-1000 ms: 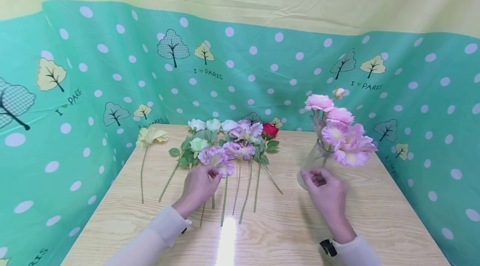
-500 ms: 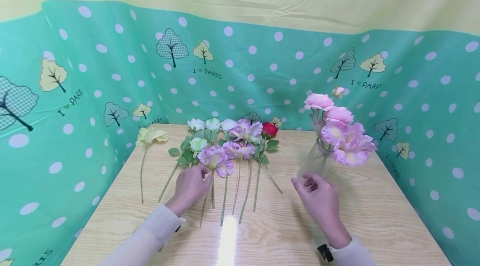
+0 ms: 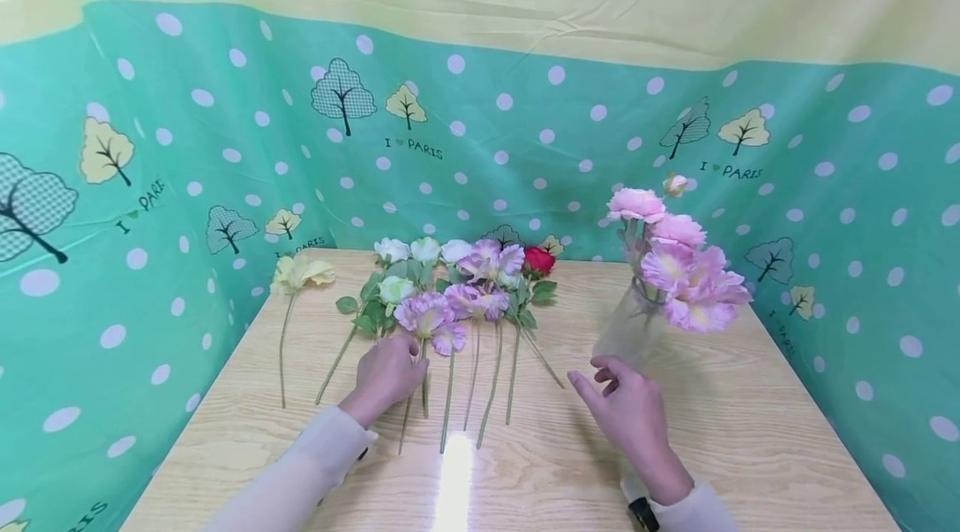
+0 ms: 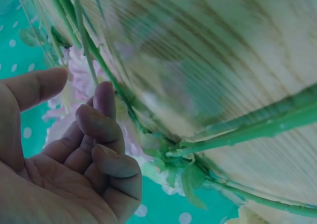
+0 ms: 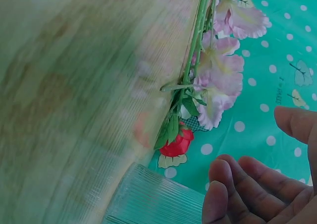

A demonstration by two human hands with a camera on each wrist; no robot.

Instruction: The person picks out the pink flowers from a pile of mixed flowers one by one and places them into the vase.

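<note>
In the head view we record the left hand [image 3: 386, 369] at the stem of a ruffled lilac flower [image 3: 423, 313] lying among others on the wooden table [image 3: 540, 474], and the right hand [image 3: 628, 409] just before the ribbed clear vase [image 3: 621, 333] of pink blooms [image 3: 678, 230]. Left wrist: we note thumb apart from bent fingers, a green stem [image 4: 84, 35] meeting the forefinger; contact we cannot tell. Right wrist: we see thumb and relaxed fingers spread beside the vase, near a red rose [image 5: 177, 144].
</note>
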